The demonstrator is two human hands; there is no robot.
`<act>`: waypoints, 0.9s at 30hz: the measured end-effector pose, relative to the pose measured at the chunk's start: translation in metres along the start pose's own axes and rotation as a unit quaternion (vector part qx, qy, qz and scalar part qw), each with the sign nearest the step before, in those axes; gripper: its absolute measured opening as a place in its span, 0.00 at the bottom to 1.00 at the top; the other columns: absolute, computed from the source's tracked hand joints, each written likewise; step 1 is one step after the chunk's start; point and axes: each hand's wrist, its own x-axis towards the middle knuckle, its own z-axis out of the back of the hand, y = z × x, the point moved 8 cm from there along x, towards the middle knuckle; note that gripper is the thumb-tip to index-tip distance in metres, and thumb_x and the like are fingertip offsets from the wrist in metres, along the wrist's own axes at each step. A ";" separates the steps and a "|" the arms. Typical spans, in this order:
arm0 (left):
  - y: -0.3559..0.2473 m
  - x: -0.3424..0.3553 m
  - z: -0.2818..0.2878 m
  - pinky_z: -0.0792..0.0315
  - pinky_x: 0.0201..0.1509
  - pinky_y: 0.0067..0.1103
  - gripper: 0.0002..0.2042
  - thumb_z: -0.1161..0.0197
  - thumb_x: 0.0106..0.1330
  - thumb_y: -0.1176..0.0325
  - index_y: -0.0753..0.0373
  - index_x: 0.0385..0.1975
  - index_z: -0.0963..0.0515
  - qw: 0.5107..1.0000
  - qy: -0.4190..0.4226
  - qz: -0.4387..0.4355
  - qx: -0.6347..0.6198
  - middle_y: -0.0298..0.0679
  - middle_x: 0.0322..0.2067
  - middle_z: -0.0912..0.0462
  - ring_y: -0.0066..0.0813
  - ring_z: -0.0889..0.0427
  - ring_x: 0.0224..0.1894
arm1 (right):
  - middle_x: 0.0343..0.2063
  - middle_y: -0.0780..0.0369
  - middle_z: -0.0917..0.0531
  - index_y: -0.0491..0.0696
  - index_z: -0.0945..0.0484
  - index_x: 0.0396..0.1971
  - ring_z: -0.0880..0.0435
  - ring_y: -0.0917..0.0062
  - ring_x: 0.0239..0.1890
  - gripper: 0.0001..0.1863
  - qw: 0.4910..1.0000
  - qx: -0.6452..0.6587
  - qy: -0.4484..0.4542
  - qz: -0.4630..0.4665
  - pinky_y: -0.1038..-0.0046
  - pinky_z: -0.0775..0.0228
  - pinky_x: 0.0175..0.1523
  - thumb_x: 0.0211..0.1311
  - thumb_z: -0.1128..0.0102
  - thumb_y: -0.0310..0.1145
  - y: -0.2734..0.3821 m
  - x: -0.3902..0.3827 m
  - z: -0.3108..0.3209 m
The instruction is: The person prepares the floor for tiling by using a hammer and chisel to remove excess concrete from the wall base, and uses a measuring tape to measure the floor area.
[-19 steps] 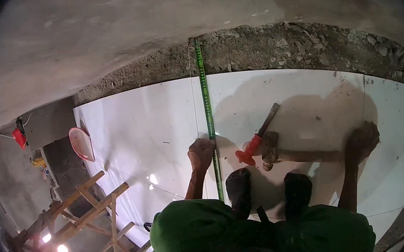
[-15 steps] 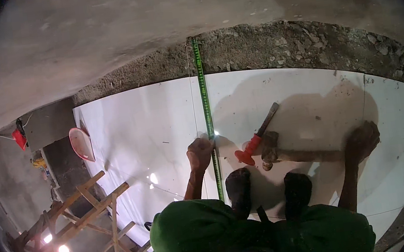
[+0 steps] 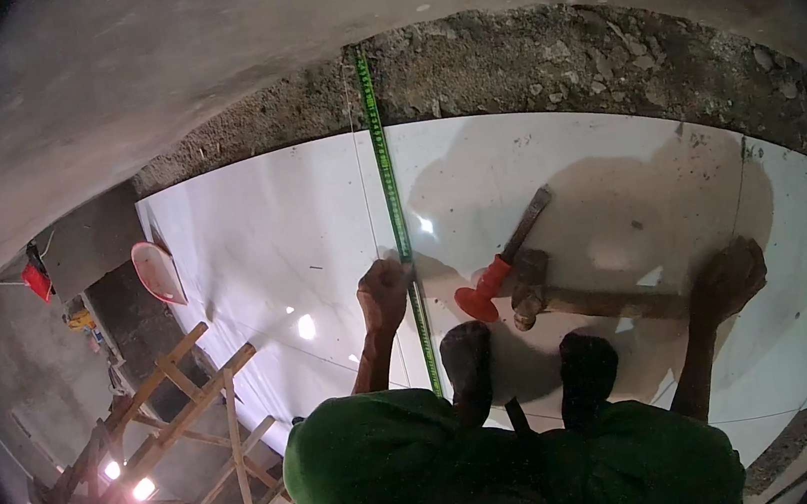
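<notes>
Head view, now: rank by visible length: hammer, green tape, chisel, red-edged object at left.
1. Green tape, clearly longest
2. Hammer
3. Chisel, only a little shorter than the hammer
4. Red-edged object

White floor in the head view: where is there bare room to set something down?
The white floor has its widest free patch well left of the green measuring tape and left hand, short of the red-rimmed container. Another lies beyond the chisel, right of the tape, up to the rubble strip. Crowded: just beyond the feet, where chisel and hammer lie.
</notes>
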 end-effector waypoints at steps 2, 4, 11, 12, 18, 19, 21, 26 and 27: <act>0.012 -0.004 -0.003 0.25 0.36 0.24 0.11 0.26 0.64 0.66 0.66 0.30 0.20 0.998 -0.003 0.005 -0.067 0.35 0.23 0.17 0.19 0.23 0.28 | 0.58 0.56 0.19 0.47 0.22 0.57 0.25 0.58 0.63 0.19 0.999 -0.026 0.011 0.022 0.53 0.37 0.68 0.71 0.42 0.39 0.003 0.002 -0.001; 0.017 -0.004 -0.006 0.25 0.37 0.23 0.09 0.27 0.65 0.68 0.66 0.30 0.20 0.982 0.004 0.037 -0.184 0.34 0.24 0.17 0.18 0.24 0.29 | 0.58 0.56 0.20 0.46 0.22 0.58 0.25 0.58 0.62 0.20 0.998 -0.053 0.021 0.041 0.55 0.36 0.66 0.74 0.42 0.42 0.005 0.003 -0.002; 0.014 -0.003 -0.005 0.26 0.35 0.23 0.09 0.27 0.65 0.69 0.65 0.29 0.21 0.999 0.002 0.002 -0.050 0.34 0.23 0.18 0.19 0.24 0.28 | 0.58 0.54 0.20 0.47 0.21 0.58 0.25 0.58 0.61 0.18 0.995 -0.047 0.082 0.017 0.54 0.35 0.66 0.75 0.45 0.40 -0.004 0.004 -0.009; 0.009 -0.004 -0.005 0.26 0.35 0.23 0.09 0.27 0.65 0.69 0.65 0.29 0.21 0.996 -0.011 -0.003 -0.086 0.34 0.22 0.19 0.19 0.25 0.28 | 0.59 0.54 0.20 0.47 0.21 0.58 0.25 0.58 0.61 0.18 0.989 -0.077 0.123 -0.006 0.54 0.35 0.66 0.75 0.45 0.39 -0.006 0.003 -0.014; 0.017 -0.005 -0.008 0.27 0.34 0.24 0.09 0.28 0.66 0.69 0.65 0.31 0.21 0.997 -0.017 0.011 -0.076 0.35 0.22 0.19 0.20 0.24 0.27 | 0.58 0.54 0.20 0.47 0.19 0.56 0.24 0.58 0.60 0.16 1.000 0.011 0.013 0.022 0.54 0.32 0.65 0.75 0.45 0.36 0.002 0.000 0.000; 0.018 -0.006 -0.007 0.26 0.34 0.24 0.09 0.28 0.66 0.69 0.66 0.31 0.21 0.997 -0.020 0.007 -0.078 0.36 0.22 0.18 0.20 0.23 0.27 | 0.58 0.54 0.20 0.47 0.19 0.55 0.24 0.58 0.60 0.15 0.999 0.023 0.019 0.015 0.54 0.32 0.65 0.76 0.45 0.36 0.003 0.002 0.000; 0.014 -0.006 -0.007 0.26 0.34 0.24 0.09 0.28 0.66 0.68 0.66 0.31 0.21 0.997 -0.010 0.007 -0.076 0.36 0.22 0.18 0.20 0.23 0.27 | 0.57 0.54 0.20 0.47 0.19 0.55 0.24 0.57 0.60 0.15 0.999 -0.026 0.022 0.018 0.54 0.31 0.64 0.75 0.44 0.36 0.009 0.005 0.002; 0.010 -0.005 -0.006 0.26 0.33 0.24 0.10 0.28 0.66 0.68 0.66 0.31 0.21 0.996 0.008 0.039 -0.086 0.36 0.22 0.18 0.20 0.22 0.27 | 0.56 0.54 0.19 0.47 0.18 0.55 0.22 0.56 0.58 0.14 0.999 -0.033 0.010 0.042 0.53 0.31 0.63 0.74 0.42 0.33 0.006 0.006 0.001; 0.008 -0.005 -0.005 0.26 0.33 0.24 0.10 0.28 0.66 0.68 0.66 0.31 0.21 0.996 0.009 0.045 -0.075 0.36 0.22 0.18 0.19 0.23 0.27 | 0.56 0.54 0.19 0.47 0.18 0.55 0.22 0.56 0.58 0.14 0.999 -0.028 0.015 0.037 0.52 0.31 0.63 0.74 0.42 0.33 0.006 0.007 0.001</act>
